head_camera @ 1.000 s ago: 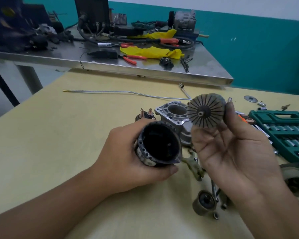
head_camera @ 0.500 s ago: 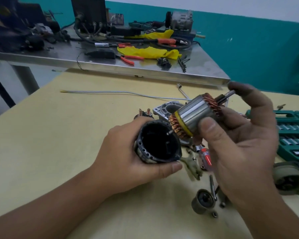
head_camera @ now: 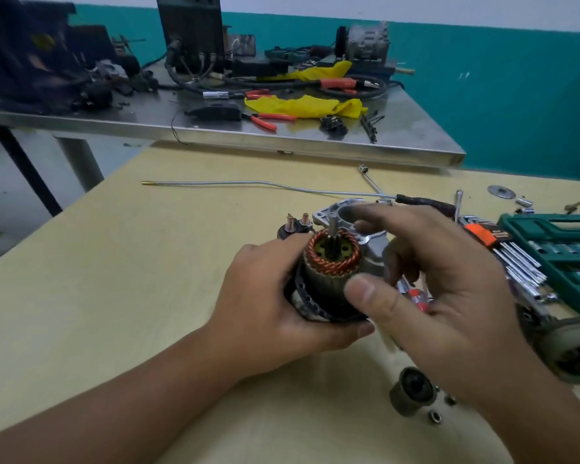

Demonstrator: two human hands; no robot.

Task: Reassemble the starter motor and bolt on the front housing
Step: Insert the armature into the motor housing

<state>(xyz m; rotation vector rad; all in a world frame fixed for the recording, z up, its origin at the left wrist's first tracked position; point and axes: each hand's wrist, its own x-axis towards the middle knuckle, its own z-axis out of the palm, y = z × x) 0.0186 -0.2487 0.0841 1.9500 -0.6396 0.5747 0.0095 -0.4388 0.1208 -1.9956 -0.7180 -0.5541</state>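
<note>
Head cam: left hand (head_camera: 275, 303) grips motor casing (head_camera: 307, 301); right hand (head_camera: 426, 289) pinches armature (head_camera: 332, 262). Heavy, windings fragile—hold steel core.

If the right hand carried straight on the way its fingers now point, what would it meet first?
The right hand points left, toward the armature seated in the motor casing. Its thumb already seems to touch the armature's side, so it would likely meet that first, then the left hand; depth is unclear.

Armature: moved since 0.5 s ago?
Yes. The armature went from being held up over the silver front housing down and left into the black motor case, which the left hand grips; copper end and shaft now stick out.
</note>
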